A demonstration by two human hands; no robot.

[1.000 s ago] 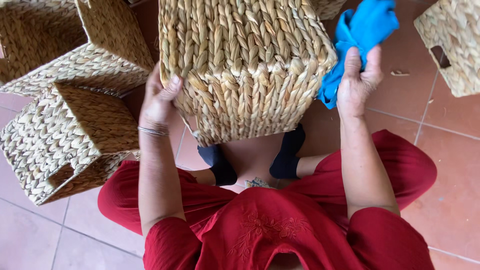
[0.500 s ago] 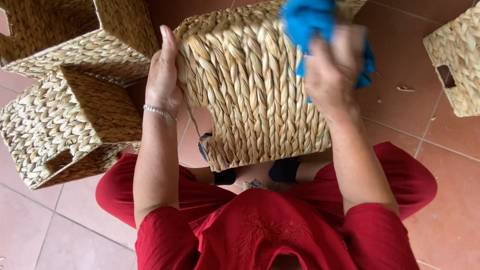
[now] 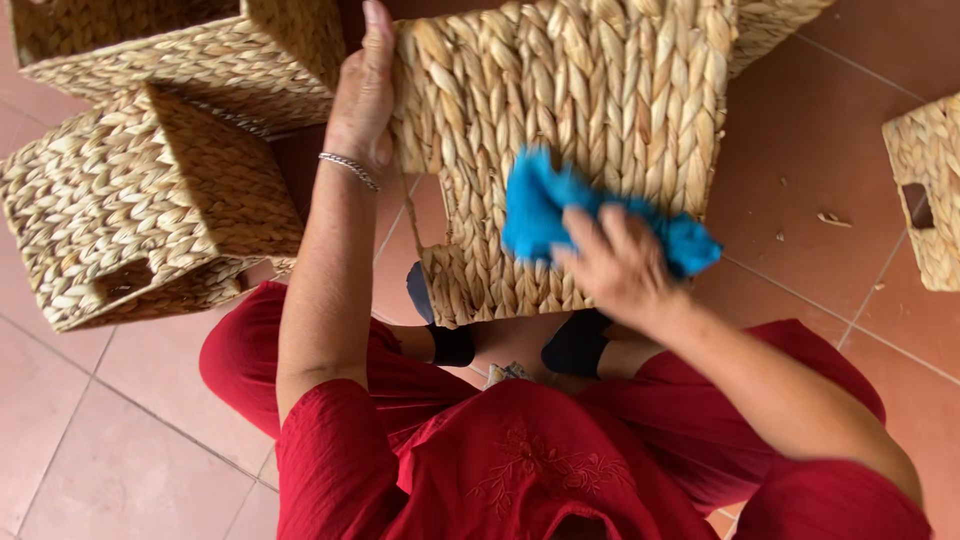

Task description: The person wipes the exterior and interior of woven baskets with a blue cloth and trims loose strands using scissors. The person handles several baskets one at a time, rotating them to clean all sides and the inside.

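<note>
A square woven straw basket (image 3: 590,110) stands tilted on its edge above my lap. My left hand (image 3: 362,95) grips its left side, fingers pointing up, a thin silver bracelet on the wrist. My right hand (image 3: 612,265) presses a crumpled blue cloth (image 3: 545,205) flat against the basket's near face, low on the weave. I sit on the floor in red clothes (image 3: 520,460) with black socks showing below the basket.
Two more woven baskets lie at the left: one on its side with a handle hole (image 3: 130,225), another behind it (image 3: 180,50). A further basket (image 3: 925,190) stands at the right edge. Small straw scraps (image 3: 830,217) lie on the reddish tiled floor (image 3: 820,110).
My right hand with the blue cloth came in from the basket's right side, then slid down its face toward me. The left hand shifted higher on the basket's left edge.
</note>
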